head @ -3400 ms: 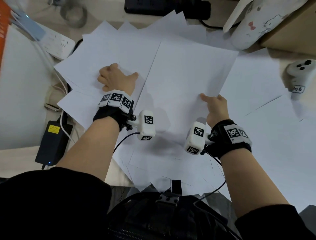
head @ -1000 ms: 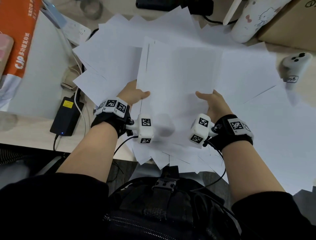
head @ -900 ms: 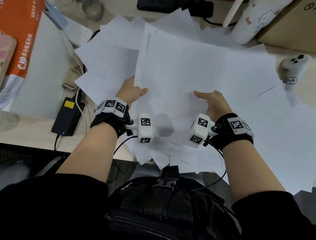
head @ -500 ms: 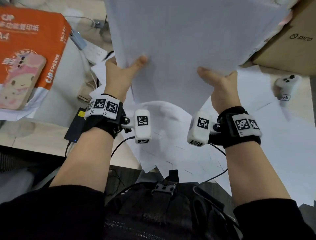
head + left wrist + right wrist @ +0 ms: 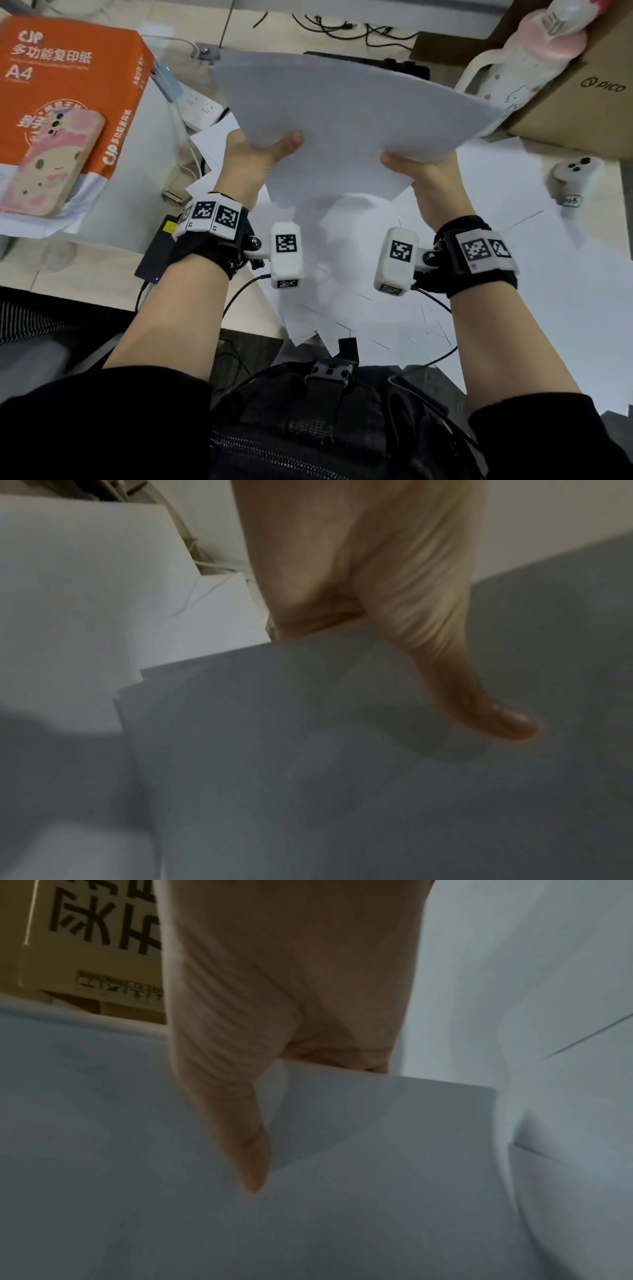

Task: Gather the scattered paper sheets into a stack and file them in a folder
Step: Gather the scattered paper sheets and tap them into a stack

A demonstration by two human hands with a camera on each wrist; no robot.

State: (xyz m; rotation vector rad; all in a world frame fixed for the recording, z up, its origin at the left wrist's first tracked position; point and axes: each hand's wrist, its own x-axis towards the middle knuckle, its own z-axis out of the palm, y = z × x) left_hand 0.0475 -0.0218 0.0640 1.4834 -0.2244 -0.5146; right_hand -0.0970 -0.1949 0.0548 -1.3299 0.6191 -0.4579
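Observation:
A bundle of white paper sheets (image 5: 346,113) hangs lifted above the desk, tilted and bowed. My left hand (image 5: 260,154) pinches its left side, thumb on top, the other fingers hidden beneath. My right hand (image 5: 421,171) pinches its right side the same way. The left wrist view shows my thumb pressed onto the held sheets (image 5: 342,750); the right wrist view shows my thumb across the bundle (image 5: 171,1123). More loose sheets (image 5: 513,274) lie scattered on the desk below, some overhanging its near edge. No folder is in view.
An orange A4 paper ream (image 5: 68,96) with a pink phone (image 5: 48,164) on it sits at the left. A power strip (image 5: 195,102) and a black adapter (image 5: 157,246) lie beside it. A white bottle (image 5: 513,68), a cardboard box (image 5: 582,96) and a white controller (image 5: 572,178) stand at the right.
Both hands gathered sheets flat on the desk, then raised the bundle off it. Over the last half second it has tipped further and sits a little lower in view.

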